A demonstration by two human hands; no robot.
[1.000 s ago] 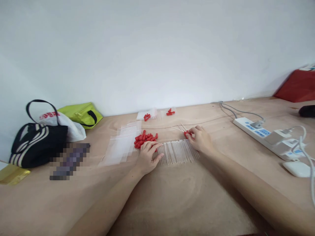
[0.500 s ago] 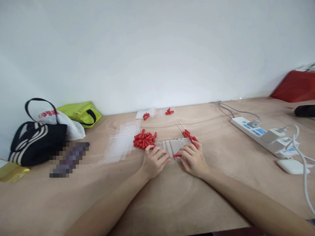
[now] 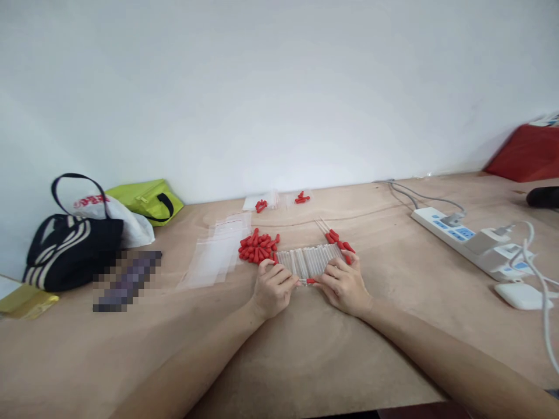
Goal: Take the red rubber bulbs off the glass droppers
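My left hand (image 3: 274, 291) is closed, its fingertips pinching a thin clear glass tube (image 3: 303, 282). Opposite it, my right hand (image 3: 348, 286) pinches a red rubber dropper bulb (image 3: 310, 281) in line with that tube; whether the tube sits inside the bulb is too small to tell. Just beyond the fingers lies a row of clear glass tubes (image 3: 310, 260) side by side. A pile of red rubber bulbs (image 3: 258, 249) is by the left end of the row. Several droppers with red bulbs (image 3: 333, 236) lie beyond my right hand, some partly covered by it.
Flat clear zip bags (image 3: 213, 250) lie left of the bulbs. Towards the wall are small bags with red bulbs (image 3: 302, 198). A power strip (image 3: 454, 235) with cords and a white charger case (image 3: 522, 295) stand right. Black (image 3: 74, 250) and lime (image 3: 146, 201) bags stand left.
My left fingers have drawn closer together around the tube by the red bulb. My right hand stays nearly in place; the view has shifted slightly.
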